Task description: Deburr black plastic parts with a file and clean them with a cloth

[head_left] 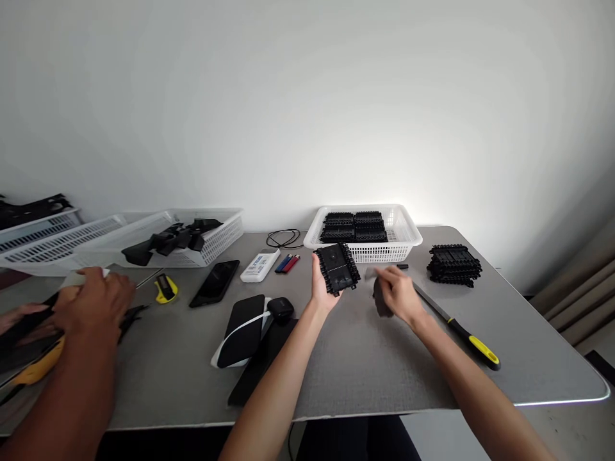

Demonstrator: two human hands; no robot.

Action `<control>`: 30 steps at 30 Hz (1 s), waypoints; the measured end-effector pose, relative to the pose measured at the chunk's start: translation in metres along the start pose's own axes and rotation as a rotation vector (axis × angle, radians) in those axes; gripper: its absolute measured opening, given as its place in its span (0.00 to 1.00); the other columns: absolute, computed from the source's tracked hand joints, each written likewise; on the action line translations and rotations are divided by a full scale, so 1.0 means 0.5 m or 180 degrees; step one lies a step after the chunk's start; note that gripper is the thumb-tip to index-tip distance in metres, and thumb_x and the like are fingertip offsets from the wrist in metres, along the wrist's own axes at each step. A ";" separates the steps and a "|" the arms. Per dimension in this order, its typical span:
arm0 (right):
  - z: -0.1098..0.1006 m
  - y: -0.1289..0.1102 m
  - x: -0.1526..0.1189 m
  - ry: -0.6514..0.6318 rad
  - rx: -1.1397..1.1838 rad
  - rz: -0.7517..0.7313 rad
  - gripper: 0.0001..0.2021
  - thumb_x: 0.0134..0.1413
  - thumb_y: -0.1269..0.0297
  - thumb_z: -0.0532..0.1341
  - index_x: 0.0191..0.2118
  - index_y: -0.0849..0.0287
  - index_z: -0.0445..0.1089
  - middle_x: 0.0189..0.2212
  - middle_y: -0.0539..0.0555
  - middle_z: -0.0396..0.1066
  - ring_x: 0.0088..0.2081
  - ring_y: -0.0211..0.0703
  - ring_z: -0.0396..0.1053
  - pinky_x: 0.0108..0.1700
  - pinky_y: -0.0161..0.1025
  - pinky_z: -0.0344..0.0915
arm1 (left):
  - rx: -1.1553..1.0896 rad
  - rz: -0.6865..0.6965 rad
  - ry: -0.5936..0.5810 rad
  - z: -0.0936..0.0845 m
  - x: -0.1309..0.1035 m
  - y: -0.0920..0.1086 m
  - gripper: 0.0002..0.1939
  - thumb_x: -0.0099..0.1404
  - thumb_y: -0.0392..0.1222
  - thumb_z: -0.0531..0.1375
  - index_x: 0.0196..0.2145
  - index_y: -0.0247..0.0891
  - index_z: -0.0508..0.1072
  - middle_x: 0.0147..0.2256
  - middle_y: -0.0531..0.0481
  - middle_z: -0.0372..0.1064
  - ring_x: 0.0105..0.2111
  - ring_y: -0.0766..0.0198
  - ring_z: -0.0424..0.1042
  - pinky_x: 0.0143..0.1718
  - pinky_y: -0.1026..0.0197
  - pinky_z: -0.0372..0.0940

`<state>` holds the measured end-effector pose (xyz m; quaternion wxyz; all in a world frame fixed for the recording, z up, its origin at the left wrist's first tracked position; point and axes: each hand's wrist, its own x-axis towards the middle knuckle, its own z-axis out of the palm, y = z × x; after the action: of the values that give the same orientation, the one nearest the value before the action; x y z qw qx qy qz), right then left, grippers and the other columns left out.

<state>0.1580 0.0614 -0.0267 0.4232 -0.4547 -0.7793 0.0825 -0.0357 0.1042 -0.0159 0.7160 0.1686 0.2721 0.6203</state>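
My left hand holds a black rectangular plastic part with toothed edges, tilted up above the table. To its right, my right hand is closed over the table, its fingers bent together; what they hold, if anything, is blurred. A small dark piece lies just beyond that hand. Behind both hands, a white basket contains several similar black parts. A stack of the same black parts rests on the right side of the table.
A yellow-and-black-handled tool lies at right. Lighters, a white box, a phone, a yellow cutter and a cabled black device lie left. Another person's hands work at far left beside baskets.
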 end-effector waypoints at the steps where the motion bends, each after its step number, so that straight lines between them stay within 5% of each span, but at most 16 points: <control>1: -0.007 0.003 0.008 0.0445 0.0077 0.0159 0.18 0.65 0.70 0.49 0.53 0.61 0.72 0.36 0.56 0.69 0.34 0.40 0.69 0.39 0.36 0.67 | 0.0023 -0.0044 -0.0037 0.001 -0.001 -0.005 0.30 0.65 0.65 0.52 0.48 0.36 0.76 0.37 0.45 0.79 0.37 0.56 0.79 0.43 0.55 0.73; 3: -0.017 0.005 0.027 0.1056 0.0084 0.0308 0.19 0.67 0.67 0.49 0.56 0.62 0.71 0.34 0.55 0.67 0.33 0.40 0.68 0.38 0.37 0.67 | 0.0111 -0.0154 -0.0136 0.003 -0.003 -0.017 0.31 0.65 0.65 0.52 0.49 0.35 0.75 0.39 0.43 0.79 0.41 0.54 0.78 0.47 0.54 0.72; 6: -0.016 0.005 0.052 0.1253 -0.0119 0.0084 0.20 0.68 0.66 0.48 0.58 0.61 0.68 0.35 0.56 0.67 0.33 0.40 0.68 0.37 0.36 0.67 | 0.0221 -0.0345 -0.0386 0.004 -0.005 -0.039 0.33 0.66 0.65 0.51 0.53 0.35 0.73 0.44 0.40 0.78 0.48 0.51 0.76 0.52 0.51 0.69; 11: 0.025 0.002 0.063 0.0192 -0.1163 -0.0606 0.20 0.67 0.72 0.48 0.60 0.58 0.66 0.41 0.59 0.69 0.38 0.42 0.70 0.41 0.38 0.69 | 0.0156 -0.0614 -0.0793 -0.003 -0.002 -0.069 0.36 0.65 0.66 0.50 0.60 0.39 0.67 0.54 0.40 0.72 0.56 0.49 0.69 0.59 0.47 0.61; 16: 0.057 -0.021 0.057 -0.0608 -0.2030 -0.0087 0.24 0.63 0.76 0.49 0.64 0.64 0.59 0.46 0.64 0.70 0.43 0.49 0.71 0.39 0.40 0.71 | 0.0354 -0.0561 -0.0583 -0.019 0.004 -0.088 0.30 0.67 0.62 0.52 0.60 0.43 0.68 0.55 0.43 0.71 0.58 0.50 0.67 0.59 0.50 0.62; 23: 0.071 -0.068 0.046 -0.1526 -0.2029 0.0293 0.26 0.62 0.77 0.47 0.65 0.67 0.55 0.48 0.68 0.69 0.36 0.48 0.76 0.36 0.40 0.70 | 0.0384 -0.0273 -0.0232 -0.011 0.005 -0.067 0.31 0.67 0.63 0.51 0.51 0.36 0.76 0.45 0.40 0.78 0.50 0.51 0.74 0.52 0.53 0.68; 30: 0.056 -0.085 0.012 -0.1721 -0.1614 0.0077 0.18 0.60 0.77 0.50 0.52 0.63 0.70 0.43 0.62 0.73 0.34 0.46 0.75 0.34 0.37 0.67 | 0.0450 -0.0058 -0.0002 -0.005 0.006 -0.037 0.33 0.67 0.65 0.49 0.45 0.32 0.77 0.39 0.40 0.79 0.41 0.53 0.77 0.45 0.55 0.71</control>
<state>0.1086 0.0491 -0.0189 0.0750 -0.5161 -0.8532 0.0089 -0.0223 0.1039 -0.0292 0.7080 0.2164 0.3166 0.5930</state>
